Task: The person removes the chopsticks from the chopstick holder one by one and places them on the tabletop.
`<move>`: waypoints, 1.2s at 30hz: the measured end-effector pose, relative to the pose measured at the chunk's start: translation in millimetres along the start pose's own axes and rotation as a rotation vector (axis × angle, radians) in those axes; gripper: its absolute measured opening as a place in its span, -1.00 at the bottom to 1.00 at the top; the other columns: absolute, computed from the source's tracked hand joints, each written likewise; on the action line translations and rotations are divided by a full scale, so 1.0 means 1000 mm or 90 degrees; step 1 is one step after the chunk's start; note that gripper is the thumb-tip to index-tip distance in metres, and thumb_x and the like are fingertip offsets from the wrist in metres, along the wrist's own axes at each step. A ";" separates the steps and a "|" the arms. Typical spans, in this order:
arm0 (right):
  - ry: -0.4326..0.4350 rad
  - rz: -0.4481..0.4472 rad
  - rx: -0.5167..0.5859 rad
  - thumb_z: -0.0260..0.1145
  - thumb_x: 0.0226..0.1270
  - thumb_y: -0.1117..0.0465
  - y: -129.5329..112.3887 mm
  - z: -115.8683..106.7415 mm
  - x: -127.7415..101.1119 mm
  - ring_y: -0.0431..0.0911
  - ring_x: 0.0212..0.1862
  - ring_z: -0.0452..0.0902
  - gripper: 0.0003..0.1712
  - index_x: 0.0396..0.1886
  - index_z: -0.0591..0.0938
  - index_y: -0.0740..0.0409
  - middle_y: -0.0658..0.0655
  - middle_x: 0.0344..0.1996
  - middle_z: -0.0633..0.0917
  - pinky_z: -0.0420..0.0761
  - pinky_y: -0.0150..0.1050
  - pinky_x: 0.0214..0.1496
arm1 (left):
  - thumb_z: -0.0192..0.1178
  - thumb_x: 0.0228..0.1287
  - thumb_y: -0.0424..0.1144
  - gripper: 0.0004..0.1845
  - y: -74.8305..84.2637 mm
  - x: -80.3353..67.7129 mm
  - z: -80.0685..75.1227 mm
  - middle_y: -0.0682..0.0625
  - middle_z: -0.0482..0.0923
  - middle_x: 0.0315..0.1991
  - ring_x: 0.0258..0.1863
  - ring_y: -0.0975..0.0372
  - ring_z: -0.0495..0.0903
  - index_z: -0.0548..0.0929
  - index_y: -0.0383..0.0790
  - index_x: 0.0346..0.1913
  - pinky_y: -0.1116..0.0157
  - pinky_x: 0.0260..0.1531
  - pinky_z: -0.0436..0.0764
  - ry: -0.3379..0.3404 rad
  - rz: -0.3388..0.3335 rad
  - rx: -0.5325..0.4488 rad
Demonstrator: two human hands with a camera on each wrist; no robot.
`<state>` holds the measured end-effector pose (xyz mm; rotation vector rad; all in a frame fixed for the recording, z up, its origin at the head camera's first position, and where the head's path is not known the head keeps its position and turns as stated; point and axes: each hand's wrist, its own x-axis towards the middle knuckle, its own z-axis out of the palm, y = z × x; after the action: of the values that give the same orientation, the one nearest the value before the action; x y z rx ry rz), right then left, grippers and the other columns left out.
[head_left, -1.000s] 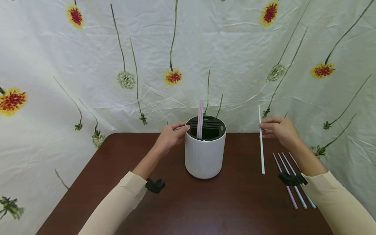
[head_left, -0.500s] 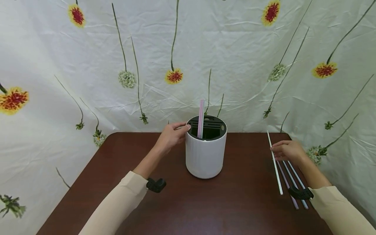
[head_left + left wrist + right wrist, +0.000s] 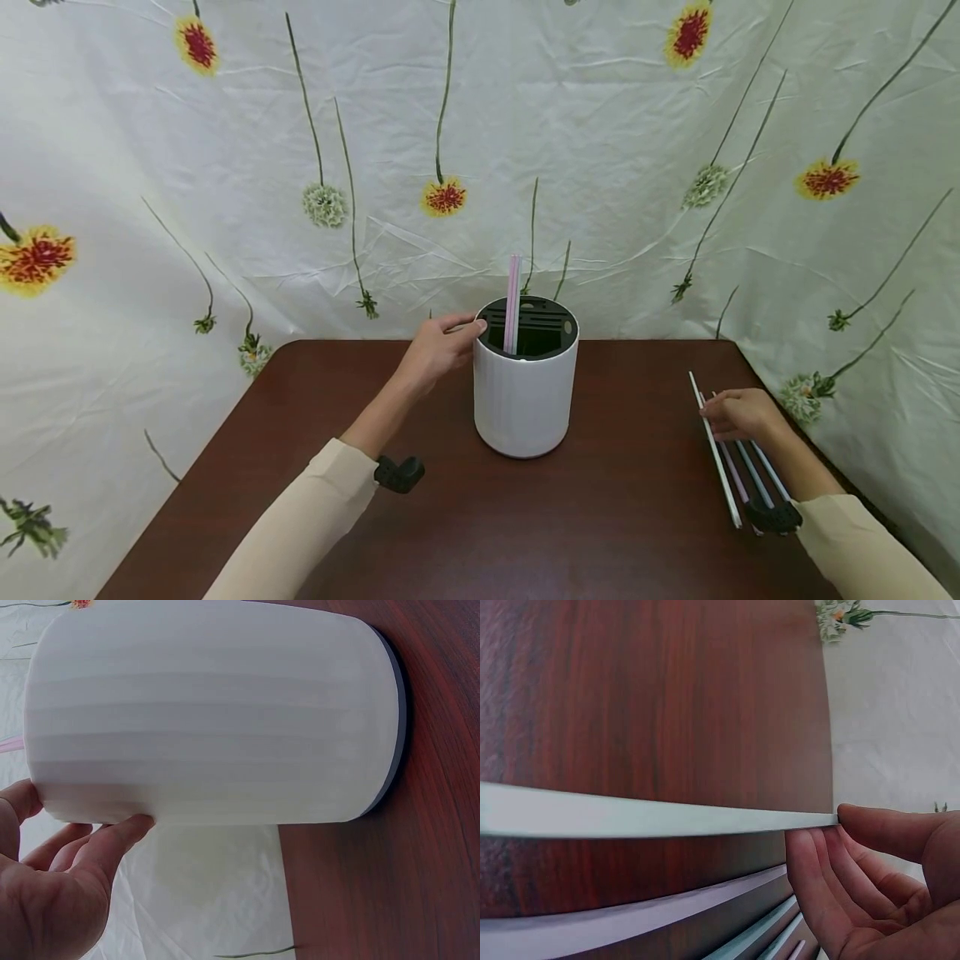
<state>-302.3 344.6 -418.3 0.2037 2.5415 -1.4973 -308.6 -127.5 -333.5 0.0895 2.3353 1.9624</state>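
Observation:
A white cylindrical utensil holder with a black slotted top stands upright on the table. My left hand holds it at the left of its rim, thumb over the edge and fingers along the outer wall. Pink and whitish chopsticks rise from its large opening. On the right, my right hand pinches a pale mint chopstick near its far end, between thumb and fingertips. Beside that one lie several chopsticks, a lilac one closest, partly hidden under the hand and wrist strap.
The dark red-brown table has its right edge just beyond the row of chopsticks. Behind it hangs a white cloth printed with flowers, close to the table's back edge.
My right hand has moved down and toward me with the mint chopstick, from above the table to beside the lying chopsticks. The left hand and utensil holder have stayed put.

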 end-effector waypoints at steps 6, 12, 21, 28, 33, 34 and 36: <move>0.001 0.005 -0.032 0.28 0.40 0.29 0.004 0.000 0.000 -0.12 -0.40 0.69 -0.58 0.03 0.57 0.63 0.06 -0.42 0.74 0.79 -0.14 -0.29 | 0.26 0.45 -0.02 -0.41 0.000 -0.001 0.000 -0.12 0.46 0.40 0.34 0.05 0.53 0.48 -0.12 0.45 -0.02 0.31 0.53 0.000 0.000 -0.006; -0.006 -0.005 -0.052 0.24 0.40 0.32 0.004 -0.002 0.000 -0.12 -0.41 0.68 -0.62 -0.01 0.59 0.64 0.11 -0.40 0.74 0.79 -0.14 -0.30 | 0.26 0.44 -0.02 -0.42 -0.001 -0.001 -0.001 -0.12 0.50 0.37 0.33 0.05 0.54 0.49 -0.12 0.44 0.01 0.27 0.57 0.004 0.002 0.003; 0.000 0.000 -0.065 0.20 0.39 0.36 0.011 -0.002 0.001 -0.15 -0.46 0.68 -0.67 -0.09 0.62 0.65 0.03 -0.48 0.74 0.78 -0.18 -0.35 | 0.26 0.44 -0.02 -0.41 0.000 -0.001 0.000 -0.13 0.47 0.39 0.34 0.03 0.53 0.48 -0.15 0.44 -0.02 0.31 0.53 -0.003 0.006 -0.004; 0.009 0.003 -0.064 0.22 0.37 0.37 0.014 -0.001 0.000 -0.13 -0.45 0.69 -0.66 -0.08 0.63 0.67 0.07 -0.46 0.77 0.79 -0.16 -0.34 | 0.25 0.45 -0.03 -0.41 0.001 -0.002 0.000 -0.14 0.47 0.39 0.35 0.03 0.52 0.47 -0.15 0.45 -0.01 0.30 0.54 -0.002 0.011 -0.001; 0.010 0.005 -0.079 0.23 0.37 0.34 0.015 0.000 0.001 -0.11 -0.44 0.71 -0.63 -0.05 0.62 0.66 0.09 -0.44 0.76 0.79 -0.15 -0.32 | 0.25 0.46 -0.03 -0.40 0.001 -0.003 0.000 -0.15 0.47 0.40 0.35 0.02 0.51 0.46 -0.16 0.46 -0.04 0.31 0.52 -0.005 0.015 0.000; 0.010 0.006 -0.080 0.23 0.37 0.34 0.016 0.000 0.001 -0.11 -0.44 0.71 -0.63 -0.04 0.62 0.65 0.09 -0.44 0.76 0.79 -0.16 -0.31 | 0.25 0.45 -0.03 -0.41 0.001 -0.003 0.000 -0.14 0.48 0.39 0.35 0.03 0.52 0.47 -0.15 0.45 -0.03 0.31 0.53 -0.004 0.014 0.001; 0.007 0.005 -0.077 0.23 0.37 0.34 0.016 0.001 0.000 -0.11 -0.43 0.72 -0.63 -0.03 0.62 0.66 0.10 -0.43 0.77 0.79 -0.16 -0.30 | 0.25 0.46 -0.03 -0.41 0.000 -0.003 -0.001 -0.14 0.48 0.39 0.35 0.03 0.52 0.47 -0.15 0.45 -0.02 0.30 0.54 -0.004 0.012 0.005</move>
<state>-299.2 351.3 -432.9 0.2062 2.6260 -1.3383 -305.5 -128.5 -333.4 0.1185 2.3472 1.9601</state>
